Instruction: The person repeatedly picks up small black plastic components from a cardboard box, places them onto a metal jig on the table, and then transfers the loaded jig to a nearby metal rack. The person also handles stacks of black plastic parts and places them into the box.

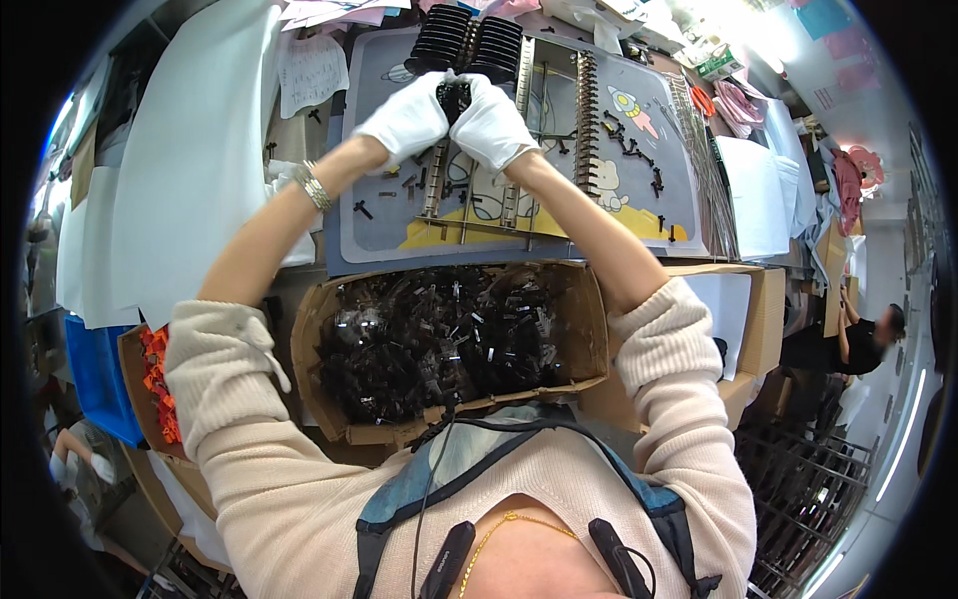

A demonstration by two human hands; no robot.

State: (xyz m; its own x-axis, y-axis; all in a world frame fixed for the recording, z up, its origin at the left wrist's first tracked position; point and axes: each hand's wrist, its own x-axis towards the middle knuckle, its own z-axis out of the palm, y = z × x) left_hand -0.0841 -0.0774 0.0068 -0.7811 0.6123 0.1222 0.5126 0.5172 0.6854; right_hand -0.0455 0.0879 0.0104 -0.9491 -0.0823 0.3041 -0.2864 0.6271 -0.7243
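My left hand (411, 117) and my right hand (489, 122), both in white gloves, meet at the far middle of the work mat (374, 215). Between them their fingers are closed on a small black part (454, 98); its exact kind is mostly hidden. Just beyond the fingertips, rows of flat black pieces (439, 42) stand side by side on a metal rack with notched rails (511, 205). Under my wrists, loose small black parts (409, 185) lie scattered on the mat.
Close to my body is a cardboard box (589, 344) full of dark, shiny plastic parts (439, 339). A second notched rail (586, 130), thin metal rods (704, 170) and more black parts (634, 145) lie right. Orange parts (158, 384) and a blue bin (100, 379) are left. Other people are at both sides.
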